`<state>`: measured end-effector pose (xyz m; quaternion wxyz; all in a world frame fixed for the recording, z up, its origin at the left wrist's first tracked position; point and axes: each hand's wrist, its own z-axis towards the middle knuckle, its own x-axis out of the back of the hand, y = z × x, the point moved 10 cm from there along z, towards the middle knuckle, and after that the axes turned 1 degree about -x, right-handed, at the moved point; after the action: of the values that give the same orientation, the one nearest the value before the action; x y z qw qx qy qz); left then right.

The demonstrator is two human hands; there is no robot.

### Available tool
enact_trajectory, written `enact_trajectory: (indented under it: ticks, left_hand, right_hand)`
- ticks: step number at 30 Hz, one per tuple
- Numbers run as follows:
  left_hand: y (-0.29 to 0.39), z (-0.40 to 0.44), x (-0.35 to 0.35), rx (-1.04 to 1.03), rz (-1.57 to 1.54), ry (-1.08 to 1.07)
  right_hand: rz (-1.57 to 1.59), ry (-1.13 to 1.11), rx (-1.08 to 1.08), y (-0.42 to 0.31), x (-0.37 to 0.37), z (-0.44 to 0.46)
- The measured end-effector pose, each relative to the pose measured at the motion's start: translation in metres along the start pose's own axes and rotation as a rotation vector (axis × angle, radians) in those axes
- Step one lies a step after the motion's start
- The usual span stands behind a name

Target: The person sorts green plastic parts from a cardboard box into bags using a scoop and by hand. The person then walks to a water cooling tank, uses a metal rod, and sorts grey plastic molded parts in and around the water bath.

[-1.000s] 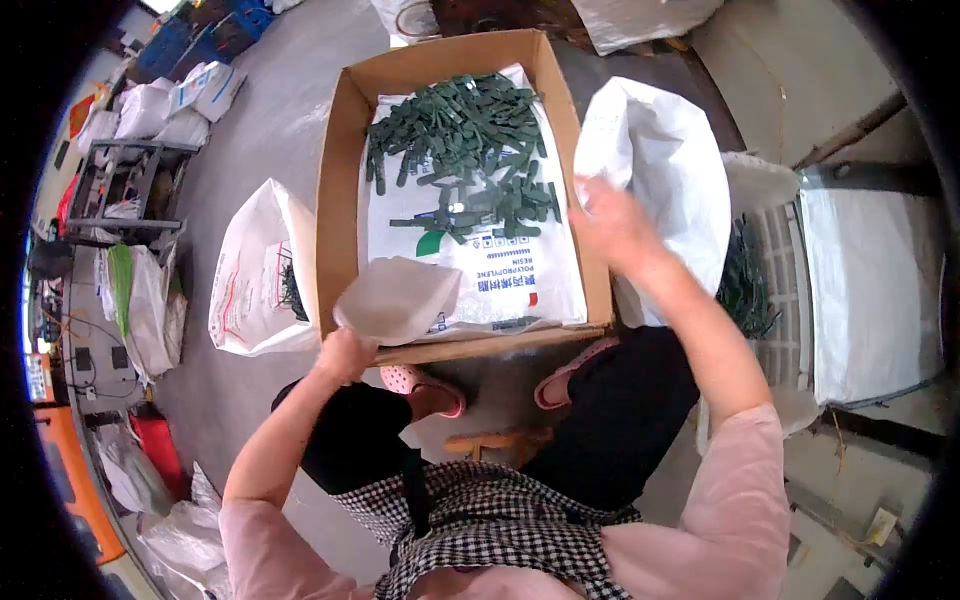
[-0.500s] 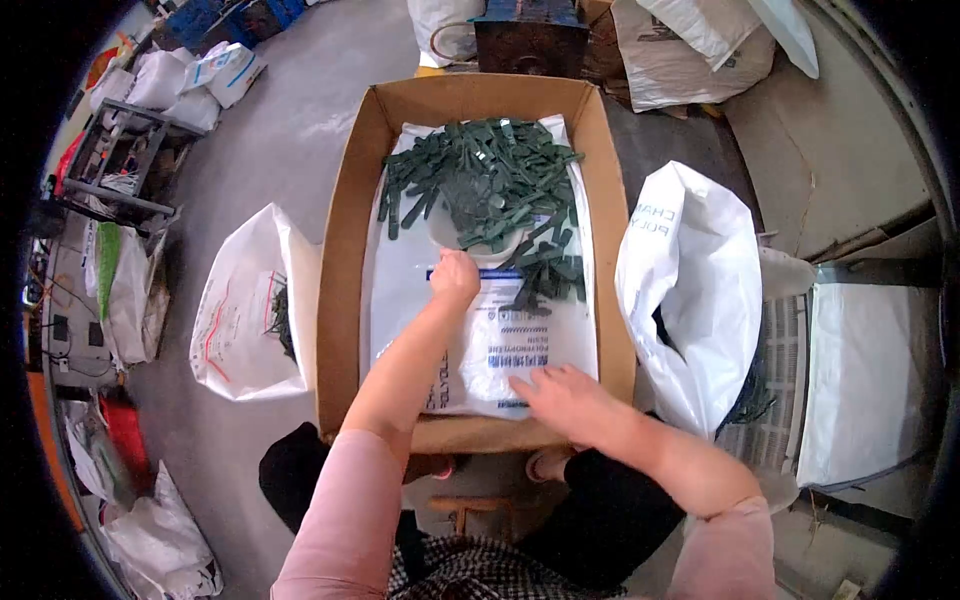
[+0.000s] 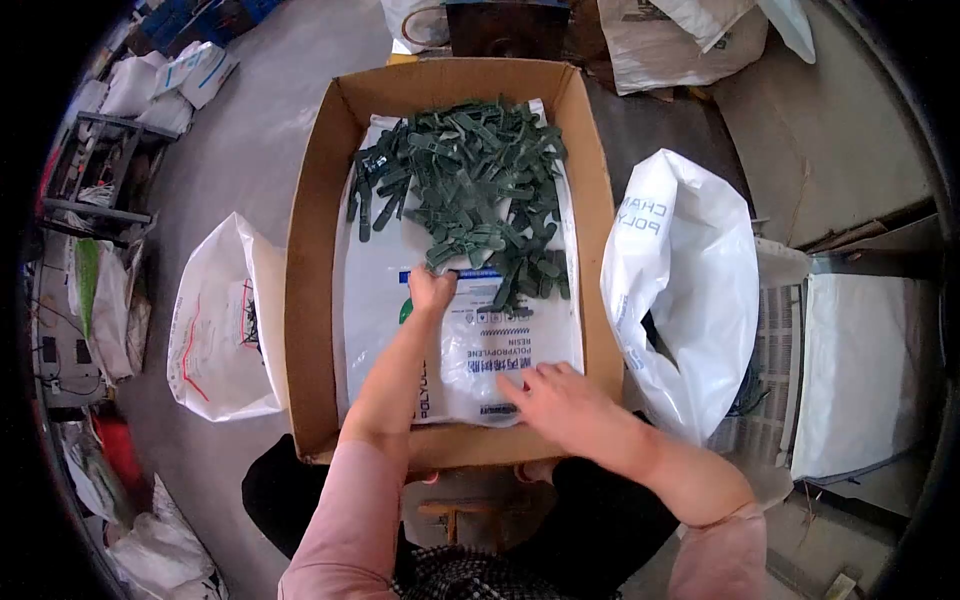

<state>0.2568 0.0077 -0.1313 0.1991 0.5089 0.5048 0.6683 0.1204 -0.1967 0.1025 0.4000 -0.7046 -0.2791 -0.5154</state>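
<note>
My left hand point(image 3: 431, 289) is closed at the near edge of the pile, gripping the rim of a pale, rounded container point(image 3: 442, 262). Most of that container is hidden under dark green plastic pieces point(image 3: 480, 170), flat and strip-like, heaped over the far half of a white printed sack point(image 3: 380, 300). The sack lies flat inside a cardboard box point(image 3: 302, 330). My right hand point(image 3: 555, 397) rests near the sack's close right corner, fingers apart, with nothing visible in it.
An open white bag point(image 3: 690, 290) stands right of the box, and another white bag point(image 3: 225, 320) with dark pieces inside stands left. Farther right is a white-covered block point(image 3: 860, 370). A metal rack point(image 3: 105, 180) and sacks line the left side.
The green pieces have spread toward my left hand and now cover most of the pale container. My right hand stays near the same corner of the sack. The whole view has shifted slightly.
</note>
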Motion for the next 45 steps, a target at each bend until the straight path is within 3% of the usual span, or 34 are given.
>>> enact_trajectory:
  ticks: [1,3,6,7,8,9,11,12,15,17,18,19,21,23,25,27,29,32,35,36,38,39,40,41,42,43,45]
  left_hand:
    - [0.014,-0.012,0.01,0.006,0.003,-0.004]
    - [0.024,-0.031,0.013,0.285,-0.143,-0.115]
    - [0.026,-0.038,0.04,0.175,-0.067,-0.144]
    - [0.028,-0.042,0.05,0.146,-0.045,-0.161]
    - [0.032,-0.048,0.062,0.204,0.032,-0.206]
    - [0.045,-0.054,0.078,0.257,0.111,-0.252]
    - [0.078,-0.063,0.109,0.212,0.241,-0.271]
    - [0.095,-0.066,0.123,0.182,0.255,-0.291]
    - [0.167,-0.078,0.146,0.029,0.23,-0.353]
    - [0.213,-0.081,0.15,-0.165,0.291,-0.442]
    - [0.253,-0.1,0.15,-0.035,0.414,-0.458]
    - [0.273,-0.102,0.144,-0.099,0.376,-0.508]
    - [0.312,-0.098,0.12,-0.392,0.156,-0.593]
    - [0.355,-0.12,0.097,-0.12,0.539,-0.652]
    - [0.386,-0.124,0.055,-0.311,0.721,-0.734]
    - [0.412,-0.137,0.012,-0.413,1.262,-0.749]
    - [0.44,-0.147,-0.027,-0.772,1.376,-0.583]
    - [0.469,-0.169,-0.041,-0.854,1.403,-0.505]
    - [0.456,-0.153,0.011,-0.715,1.403,-0.519]
    - [0.426,-0.131,0.037,-0.455,1.316,-0.562]
    - [0.346,-0.103,0.085,-0.217,0.946,-0.65]
    - [0.314,-0.107,0.111,-0.129,0.851,-0.562]
    - [0.249,-0.101,0.126,-0.095,0.658,-0.497]
    - [0.211,-0.125,0.14,0.098,0.471,-0.483]
    - [0.161,-0.142,0.15,0.31,0.416,-0.467]
    - [0.11,-0.158,0.156,0.518,0.351,-0.451]
    - [0.044,-0.17,0.152,0.577,0.235,-0.393]
  right_hand:
    - [0.006,-0.005,-0.001,0.0,0.0,0.0]
    - [-0.006,0.126,0.026,0.004,0.019,-0.001]
    - [0.264,0.516,-0.171,0.05,0.094,-0.031]
    - [0.256,0.673,-0.294,0.076,0.117,-0.059]
    - [0.257,0.712,-0.617,0.118,0.114,-0.092]
    - [0.204,0.798,-0.764,0.144,0.121,-0.124]
    - [-0.086,0.71,-1.053,0.192,0.102,-0.184]
    - [-0.049,0.565,-1.271,0.213,0.08,-0.21]
    - [0.192,0.553,-1.482,0.246,0.022,-0.262]
    - [0.379,0.654,-1.284,0.261,-0.006,-0.265]
    - [0.323,0.637,-1.31,0.254,0.0,-0.266]
    - [0.339,0.647,-1.323,0.249,0.005,-0.268]
    - [0.315,0.66,-1.348,0.243,0.016,-0.269]
    - [0.288,0.723,-1.327,0.239,0.019,-0.27]
    - [0.256,0.74,-1.281,0.234,0.025,-0.266]
    - [0.267,0.701,-1.29,0.232,0.025,-0.264]
    - [0.218,0.721,-1.247,0.229,0.03,-0.261]
    - [0.144,0.727,-1.236,0.231,0.032,-0.26]
    - [0.197,0.751,-1.245,0.225,0.041,-0.264]
    - [0.202,0.728,-1.267,0.225,0.041,-0.264]
    - [0.226,0.69,-1.261,0.221,0.042,-0.258]
    - [0.194,0.718,-1.26,0.218,0.042,-0.253]
    - [-0.043,0.68,-1.217,0.199,0.06,-0.238]
    - [-0.282,0.641,-1.165,0.175,0.08,-0.222]
    - [-0.274,0.704,-1.037,0.152,0.093,-0.2]
    - [-0.043,0.71,-0.889,0.122,0.1,-0.173]
    - [0.058,0.366,-0.549,0.063,0.068,-0.098]
